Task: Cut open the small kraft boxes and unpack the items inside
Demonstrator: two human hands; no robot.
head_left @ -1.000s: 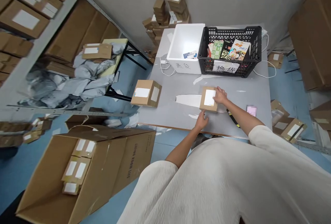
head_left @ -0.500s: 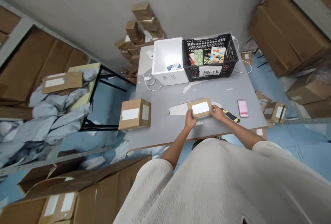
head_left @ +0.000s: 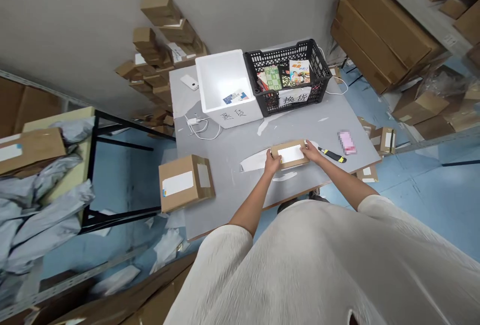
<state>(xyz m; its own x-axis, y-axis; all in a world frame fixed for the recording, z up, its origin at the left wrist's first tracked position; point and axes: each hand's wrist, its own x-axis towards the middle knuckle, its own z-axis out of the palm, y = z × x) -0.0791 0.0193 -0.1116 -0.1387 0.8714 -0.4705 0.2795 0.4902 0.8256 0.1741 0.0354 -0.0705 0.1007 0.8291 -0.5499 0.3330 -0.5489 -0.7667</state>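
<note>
A small brown cardboard box (head_left: pixel 287 145) with a white label lies between my hands on the grey table (head_left: pixel 232 185). My left hand (head_left: pixel 272 162) is closed on the box's left end, thumb on top. At the opposite end, my right hand (head_left: pixel 310 151) grips the right edge. Just right of that hand rests a yellow and black utility knife (head_left: pixel 333 155). A pink, pixelated phone-sized item (head_left: pixel 347 142) lies farther right. Under and left of the box is a whitish worn patch on the tabletop.
A white foam bin (head_left: pixel 225 77) and a black plastic crate (head_left: pixel 288 77) with books stand at the table's back. A larger cardboard box (head_left: pixel 185 183) sits at the left edge. Stacked boxes (head_left: pixel 161 60) lean by the wall; a side table (head_left: pixel 84 135) holds grey parcels.
My view has turned, shifting the surroundings leftward in the picture. Both hands keep hold of the small box, which looks slightly more level now.
</note>
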